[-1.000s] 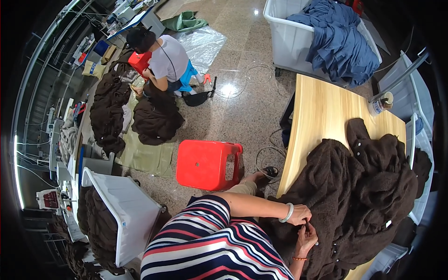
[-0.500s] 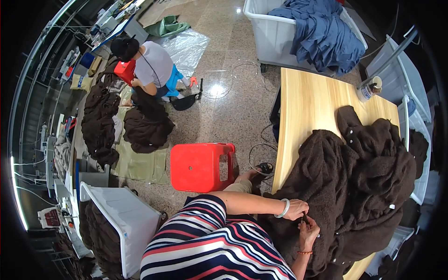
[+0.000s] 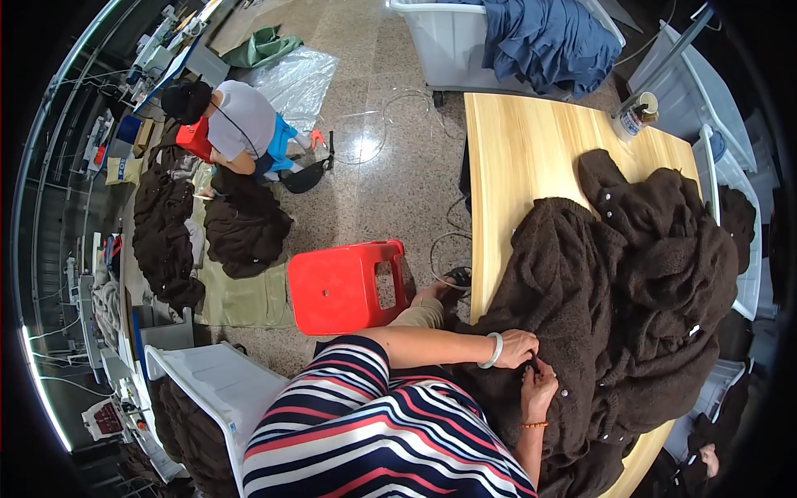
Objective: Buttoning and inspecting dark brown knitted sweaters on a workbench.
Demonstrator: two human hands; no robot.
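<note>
Dark brown knit cardigans [image 3: 564,274] lie heaped over the right side of a wooden-topped table [image 3: 506,158], with small pale buttons showing on them. At the near edge of the heap, my left hand [image 3: 516,347], with a pale bangle at the wrist, is closed in a pinch on a bit of the brown cardigan. My right hand [image 3: 540,388], wearing orange beads, is just beside it, fingertips closed on the same dark piece. Both hands almost touch. Whether something small is also between the fingers cannot be made out.
A red stool [image 3: 336,290] stands left of the table. White bins hold brown garments [image 3: 195,432] at lower left and blue fabric [image 3: 544,41] at the back. A jar [image 3: 638,116] is on the table's far corner. Another person [image 3: 241,124] sits among brown garments at far left.
The whole view has shifted a little, so table and stool appear farther left. Both my hands stay together on the cardigan, the fingers slightly rearranged. The other person leans over the brown pile.
</note>
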